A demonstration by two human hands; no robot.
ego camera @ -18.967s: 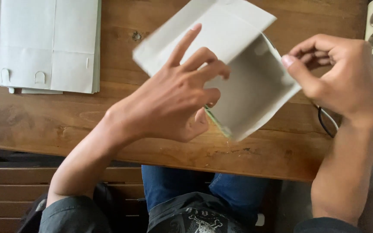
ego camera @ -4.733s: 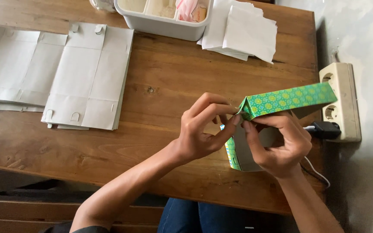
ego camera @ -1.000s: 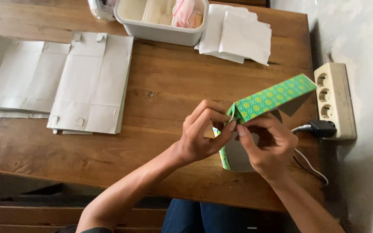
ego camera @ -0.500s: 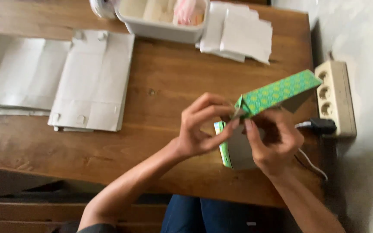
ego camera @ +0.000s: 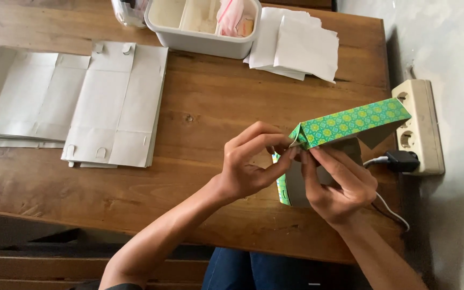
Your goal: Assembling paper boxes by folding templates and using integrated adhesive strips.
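Note:
I hold a half-folded cardboard box (ego camera: 350,122), green with a yellow flower pattern outside and grey inside, above the right part of the wooden table (ego camera: 210,113). My left hand (ego camera: 251,164) pinches the box's near corner with thumb and fingertips. My right hand (ego camera: 336,185) grips the same corner and the box's lower side from the right, fingers against the grey inside. Both hands meet at that corner.
Two stacks of flat unfolded grey box blanks (ego camera: 116,107) lie at the left. A white divided tray (ego camera: 202,27) and a pile of white paper sheets (ego camera: 296,45) sit at the far edge. A power strip (ego camera: 417,126) with a black plug (ego camera: 401,160) lies at the right edge.
The box has shifted slightly and its long green side has tilted a little; both hands keep working the same corner. Long ago the box showed only its grey inside.

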